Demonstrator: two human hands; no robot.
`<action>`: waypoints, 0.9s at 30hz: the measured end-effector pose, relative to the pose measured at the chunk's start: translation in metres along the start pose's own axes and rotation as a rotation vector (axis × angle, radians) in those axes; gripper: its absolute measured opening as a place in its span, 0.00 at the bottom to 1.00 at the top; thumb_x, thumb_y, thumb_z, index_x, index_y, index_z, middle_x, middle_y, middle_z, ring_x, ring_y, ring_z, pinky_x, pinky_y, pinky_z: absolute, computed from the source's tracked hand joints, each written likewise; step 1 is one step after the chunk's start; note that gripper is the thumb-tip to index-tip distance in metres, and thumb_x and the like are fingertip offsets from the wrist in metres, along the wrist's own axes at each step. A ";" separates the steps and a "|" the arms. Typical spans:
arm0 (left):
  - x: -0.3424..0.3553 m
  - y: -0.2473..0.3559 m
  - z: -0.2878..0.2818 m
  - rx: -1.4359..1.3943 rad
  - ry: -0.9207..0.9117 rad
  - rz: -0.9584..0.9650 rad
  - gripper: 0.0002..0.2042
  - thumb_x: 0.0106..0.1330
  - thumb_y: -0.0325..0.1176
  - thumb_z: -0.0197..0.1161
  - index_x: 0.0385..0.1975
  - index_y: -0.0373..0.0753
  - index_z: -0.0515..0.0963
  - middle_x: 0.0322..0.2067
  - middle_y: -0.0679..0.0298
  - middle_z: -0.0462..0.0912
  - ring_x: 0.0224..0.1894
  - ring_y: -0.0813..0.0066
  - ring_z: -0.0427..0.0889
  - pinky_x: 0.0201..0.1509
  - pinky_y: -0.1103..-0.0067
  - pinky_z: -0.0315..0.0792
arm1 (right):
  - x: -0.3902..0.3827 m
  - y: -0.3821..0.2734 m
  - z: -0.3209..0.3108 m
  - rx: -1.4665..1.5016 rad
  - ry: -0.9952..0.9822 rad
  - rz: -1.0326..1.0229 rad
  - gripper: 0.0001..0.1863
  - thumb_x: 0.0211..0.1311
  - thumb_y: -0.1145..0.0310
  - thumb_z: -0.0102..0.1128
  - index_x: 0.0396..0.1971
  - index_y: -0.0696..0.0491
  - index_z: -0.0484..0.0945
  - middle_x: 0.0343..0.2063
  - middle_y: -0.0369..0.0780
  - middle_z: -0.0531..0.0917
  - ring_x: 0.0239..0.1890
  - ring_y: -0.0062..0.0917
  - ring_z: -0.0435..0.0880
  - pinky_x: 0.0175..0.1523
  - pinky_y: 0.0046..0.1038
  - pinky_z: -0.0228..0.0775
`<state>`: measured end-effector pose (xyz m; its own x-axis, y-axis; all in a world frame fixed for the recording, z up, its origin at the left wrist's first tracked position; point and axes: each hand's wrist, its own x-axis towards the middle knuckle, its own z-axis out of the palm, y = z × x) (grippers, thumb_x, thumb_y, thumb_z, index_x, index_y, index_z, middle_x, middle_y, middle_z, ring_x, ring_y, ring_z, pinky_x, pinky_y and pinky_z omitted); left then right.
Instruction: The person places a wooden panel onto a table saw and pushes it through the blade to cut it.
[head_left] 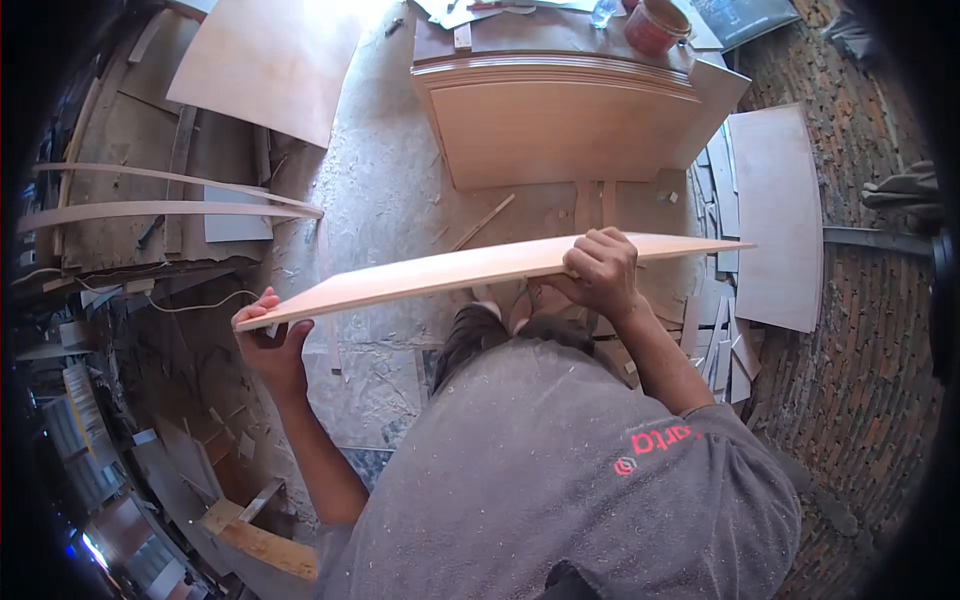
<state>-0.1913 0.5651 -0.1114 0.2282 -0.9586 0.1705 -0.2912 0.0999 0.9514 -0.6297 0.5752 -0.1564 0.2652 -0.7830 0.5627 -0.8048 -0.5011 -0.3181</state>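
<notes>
A thin, pale plywood sheet [450, 270] is held up in front of my body, seen nearly edge-on and slanting slightly up to the right. My left hand [272, 335] grips its left end, with fingers over the top and the thumb below. Right of the sheet's middle, my right hand [603, 268] is closed around the near edge, its fingers curled over the upper face. Both of my feet show partly beneath the sheet.
Ahead stands a stack of plywood panels [570, 130] against a bench, with a reddish bucket [657, 27] on top. Another sheet [275, 65] lies at the far left, near long thin strips [180, 208]. A panel [778, 215] leans by the brick wall [870, 330]. Offcuts litter the floor.
</notes>
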 end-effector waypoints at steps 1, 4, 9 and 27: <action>0.013 -0.006 0.003 -0.006 -0.010 0.002 0.30 0.43 0.17 0.76 0.44 0.43 0.67 0.48 0.61 0.74 0.61 0.62 0.71 0.61 0.65 0.74 | 0.010 0.006 0.007 0.009 -0.013 0.009 0.28 0.35 0.50 0.77 0.10 0.48 0.63 0.11 0.33 0.68 0.16 0.25 0.72 0.26 0.28 0.60; 0.044 -0.024 0.018 0.029 -0.006 -0.039 0.29 0.44 0.16 0.76 0.43 0.43 0.67 0.48 0.61 0.74 0.61 0.63 0.71 0.60 0.66 0.74 | 0.035 0.018 0.018 -0.037 -0.055 0.012 0.25 0.39 0.49 0.75 0.10 0.47 0.67 0.12 0.31 0.70 0.17 0.24 0.73 0.26 0.28 0.62; 0.106 -0.061 0.059 -0.008 -0.081 -0.150 0.34 0.49 0.22 0.76 0.57 0.41 0.67 0.57 0.57 0.71 0.61 0.63 0.71 0.62 0.65 0.70 | 0.079 0.068 0.032 -0.098 -0.115 -0.017 0.25 0.38 0.49 0.75 0.10 0.47 0.67 0.12 0.31 0.70 0.17 0.24 0.74 0.25 0.27 0.63; -0.160 -0.171 0.091 0.723 -0.352 -1.214 0.28 0.57 0.47 0.71 0.49 0.30 0.79 0.43 0.56 0.84 0.42 0.69 0.81 0.47 0.74 0.74 | 0.058 0.352 0.159 -0.021 -0.418 -0.035 0.18 0.44 0.54 0.71 0.16 0.46 0.70 0.18 0.33 0.74 0.24 0.28 0.77 0.32 0.32 0.67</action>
<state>-0.2628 0.6773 -0.3250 0.4657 -0.3787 -0.7998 -0.5077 -0.8546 0.1091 -0.8132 0.2948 -0.3573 0.4814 -0.8501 0.2133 -0.8013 -0.5255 -0.2859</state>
